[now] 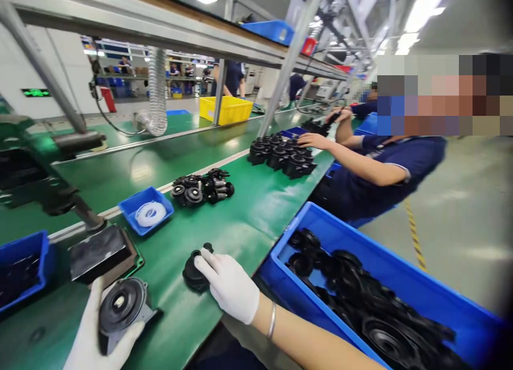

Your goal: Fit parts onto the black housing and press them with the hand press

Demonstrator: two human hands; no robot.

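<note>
Nothing is legible (the wall sign (35,93) blurs).

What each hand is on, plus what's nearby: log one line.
left hand: holding round part; right hand: touching black part; nearby: large blue bin

Beneath bright ceiling lights (422,15), a long green counter (248,215) runs from near to far under a metal frame (160,25), with a white wall (72,60) at far left and grey floor (452,199) with yellow-and-black striped tape (416,234) at right.

Gloved right fingers (209,267) partly hide a black part (192,276), possibly round.
</note>
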